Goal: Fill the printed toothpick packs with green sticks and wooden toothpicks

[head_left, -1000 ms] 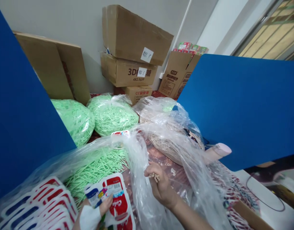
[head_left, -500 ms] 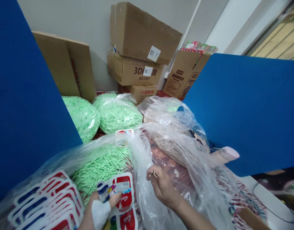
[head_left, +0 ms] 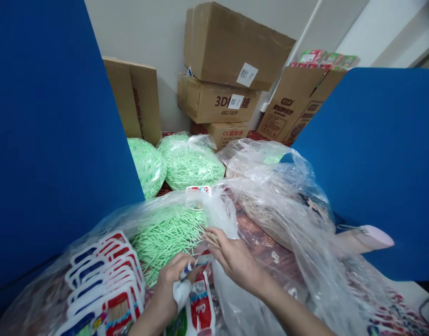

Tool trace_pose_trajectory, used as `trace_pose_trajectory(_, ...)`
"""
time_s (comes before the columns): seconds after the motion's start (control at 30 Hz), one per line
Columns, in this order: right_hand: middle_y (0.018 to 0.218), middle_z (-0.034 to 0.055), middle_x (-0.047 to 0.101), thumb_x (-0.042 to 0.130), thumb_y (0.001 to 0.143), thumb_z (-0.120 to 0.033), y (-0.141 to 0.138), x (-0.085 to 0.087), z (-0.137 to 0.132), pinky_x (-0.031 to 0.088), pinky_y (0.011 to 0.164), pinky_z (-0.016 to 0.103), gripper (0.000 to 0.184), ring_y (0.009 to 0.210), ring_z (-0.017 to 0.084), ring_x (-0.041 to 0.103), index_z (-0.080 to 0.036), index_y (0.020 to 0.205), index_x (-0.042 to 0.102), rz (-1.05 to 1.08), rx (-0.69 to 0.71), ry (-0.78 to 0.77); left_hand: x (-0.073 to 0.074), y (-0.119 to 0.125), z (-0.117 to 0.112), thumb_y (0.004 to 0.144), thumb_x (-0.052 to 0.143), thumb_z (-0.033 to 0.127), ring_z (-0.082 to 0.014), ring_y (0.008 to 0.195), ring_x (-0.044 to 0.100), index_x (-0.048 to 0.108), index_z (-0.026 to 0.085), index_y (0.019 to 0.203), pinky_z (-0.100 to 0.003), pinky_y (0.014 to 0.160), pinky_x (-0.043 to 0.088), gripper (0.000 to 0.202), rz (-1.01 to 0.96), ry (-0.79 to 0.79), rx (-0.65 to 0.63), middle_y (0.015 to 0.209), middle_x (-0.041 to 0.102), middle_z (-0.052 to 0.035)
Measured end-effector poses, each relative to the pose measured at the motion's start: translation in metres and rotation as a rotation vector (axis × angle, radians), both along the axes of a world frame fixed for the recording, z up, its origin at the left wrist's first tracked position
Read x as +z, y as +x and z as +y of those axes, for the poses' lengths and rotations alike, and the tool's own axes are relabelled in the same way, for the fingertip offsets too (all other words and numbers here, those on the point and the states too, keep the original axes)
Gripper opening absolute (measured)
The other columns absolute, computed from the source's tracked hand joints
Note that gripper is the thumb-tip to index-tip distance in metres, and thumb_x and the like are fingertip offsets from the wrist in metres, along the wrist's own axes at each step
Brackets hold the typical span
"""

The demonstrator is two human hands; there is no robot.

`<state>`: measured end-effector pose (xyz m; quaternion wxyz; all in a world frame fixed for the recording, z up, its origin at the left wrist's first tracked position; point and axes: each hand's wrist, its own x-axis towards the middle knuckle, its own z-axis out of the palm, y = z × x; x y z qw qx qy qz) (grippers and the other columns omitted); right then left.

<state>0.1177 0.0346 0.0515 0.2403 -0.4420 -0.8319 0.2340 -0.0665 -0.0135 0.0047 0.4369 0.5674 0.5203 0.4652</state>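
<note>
My left hand (head_left: 174, 277) is closed around a small printed pouch (head_left: 185, 271), seen nearly edge-on. A white wrap (head_left: 182, 293) covers part of that hand. In my right hand (head_left: 235, 261) is a bundle of thin tan sticks (head_left: 212, 239), pinched between thumb and fingers close to the pouch's upper end. Whether the stick tips are inside the pouch cannot be made out. Beneath the hands lies a red and white Cola pouch (head_left: 203, 305). Light green sticks (head_left: 169, 235) are heaped just beyond my left hand.
Overlapping red, white and blue pouches (head_left: 106, 284) lie at left. A clear plastic bag (head_left: 291, 261) with tan sticks spreads at right, near a pale pink cylinder (head_left: 373, 238). Bagged green sticks (head_left: 193, 163) and stacked cartons (head_left: 231, 46) stand behind, between blue panels (head_left: 375, 163).
My left hand has risen to the right and turned the pouch edge-on. The right hand has brought the tan sticks up against it. The whole view has shifted.
</note>
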Motion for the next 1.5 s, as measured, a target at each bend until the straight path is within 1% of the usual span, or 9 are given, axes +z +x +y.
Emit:
trace_pose_trajectory(0.1,0.081,0.0025,0.072,0.049,0.087,-0.016,-0.003,-0.007,0.000,0.043,0.053,0.022,0.009,0.066,0.019,0.069,-0.025,0.090,0.049,-0.151,0.052,0.102,0.003,-0.001,0.003,0.079,0.066,0.027,-0.0238,0.075,0.062,0.076,0.021,0.077,-0.027,0.071,0.045,0.012,-0.039,0.014,-0.036,0.085,0.071,-0.0073)
trace_pose_trajectory(0.23,0.071,0.0018,0.068,0.047,0.080,-0.010,-0.004,-0.010,-0.004,0.040,0.051,0.022,0.015,0.061,0.020,0.066,-0.024,0.086,0.045,-0.231,0.056,0.119,0.004,0.001,0.007,0.081,0.064,0.026,-0.0188,0.062,0.050,0.066,0.019,0.056,-0.026,0.062,0.039,0.026,0.071,0.017,-0.025,0.058,0.058,-0.0016)
trace_pose_trajectory(0.33,0.074,0.0017,0.067,0.045,0.080,-0.009,-0.005,-0.005,-0.007,0.042,0.053,0.023,0.019,0.064,0.020,0.066,-0.023,0.091,0.044,-0.179,0.102,0.037,0.000,0.001,0.009,0.076,0.068,0.024,-0.0161,0.058,0.044,0.059,0.018,0.051,-0.024,0.058,0.036,0.028,0.112,-0.008,0.006,0.054,0.049,0.0018)
trace_pose_trajectory(0.5,0.080,0.0014,0.063,0.042,0.092,-0.022,-0.002,-0.007,-0.009,0.046,0.059,0.025,0.010,0.071,0.017,0.063,-0.023,0.099,0.049,0.224,0.107,-0.264,-0.005,0.002,0.007,0.071,0.072,0.026,-0.0132,0.056,0.044,0.055,0.017,0.058,-0.022,0.055,0.036,0.023,-0.036,-0.113,0.049,0.059,0.049,0.0040)
trace_pose_trajectory(0.63,0.065,-0.0041,0.050,0.040,0.096,-0.042,-0.002,-0.021,-0.004,0.046,0.057,0.024,0.023,0.056,0.011,0.052,-0.021,0.096,0.050,0.740,-0.111,-0.516,-0.010,0.004,0.003,0.074,0.070,0.028,-0.0111,0.052,0.042,0.049,0.018,0.060,-0.021,0.051,0.034,0.027,-0.096,-0.157,0.073,0.055,0.046,0.0059)
trace_pose_trajectory(0.83,0.069,-0.0031,0.054,0.044,0.093,-0.050,-0.026,-0.021,-0.002,0.045,0.083,0.033,0.028,0.074,0.014,0.055,-0.023,0.092,0.051,1.113,-0.400,-0.337,-0.029,0.003,-0.002,0.079,0.065,0.027,-0.0122,0.057,0.043,0.048,0.019,0.068,-0.022,0.056,0.034,0.022,0.181,0.031,0.025,0.064,0.047,0.0047)
trace_pose_trajectory(1.03,0.081,0.0010,0.056,0.035,0.097,-0.047,-0.048,-0.019,-0.011,0.037,0.096,0.035,0.036,0.094,0.017,0.055,-0.021,0.081,0.055,1.032,-0.428,-0.198,-0.021,0.002,-0.008,0.083,0.056,0.017,-0.0133,0.059,0.048,0.050,0.020,0.075,-0.023,0.058,0.037,0.010,0.208,0.179,-0.005,0.068,0.052,0.0036)
trace_pose_trajectory(1.2,0.094,0.0036,0.057,0.031,0.098,-0.044,-0.053,-0.024,-0.014,0.036,0.100,0.037,0.034,0.108,0.019,0.052,-0.021,0.089,0.054,0.947,-0.427,-0.119,-0.005,0.002,-0.008,0.086,0.050,0.023,-0.0154,0.060,0.051,0.052,0.019,0.075,-0.025,0.057,0.038,0.011,0.217,0.248,-0.038,0.069,0.054,0.0005)
trace_pose_trajectory(1.5,0.104,0.0052,0.059,0.037,0.095,-0.047,-0.055,-0.036,-0.019,0.041,0.097,0.036,0.030,0.110,0.021,0.053,-0.023,0.094,0.055,1.046,-0.429,-0.190,-0.004,0.003,-0.010,0.084,0.052,0.016,-0.0150,0.061,0.051,0.051,0.020,0.074,-0.025,0.057,0.039,0.010,0.247,0.205,-0.010,0.069,0.053,0.0017)
